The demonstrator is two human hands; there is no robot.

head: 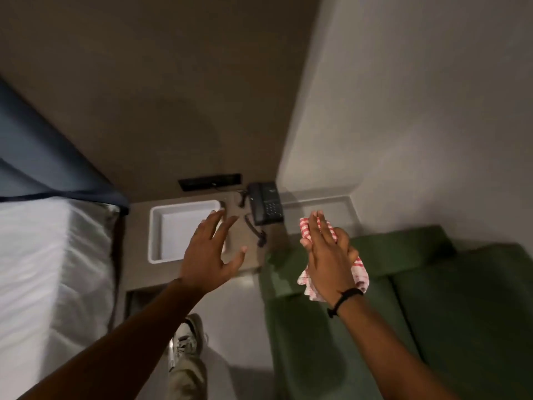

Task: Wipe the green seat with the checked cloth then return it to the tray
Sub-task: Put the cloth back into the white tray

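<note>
My right hand holds the red-and-white checked cloth bunched beneath its palm, above the left end of the green seat. The cloth pokes out past the fingertips and under the wrist. My left hand hovers with fingers spread over the bedside table, its fingertips over the right rim of the empty white tray. It holds nothing.
A black telephone with a coiled cord sits on the brown bedside table right of the tray. A bed with white sheets fills the left. My shoe stands on the floor between bed and seat. Walls close in behind.
</note>
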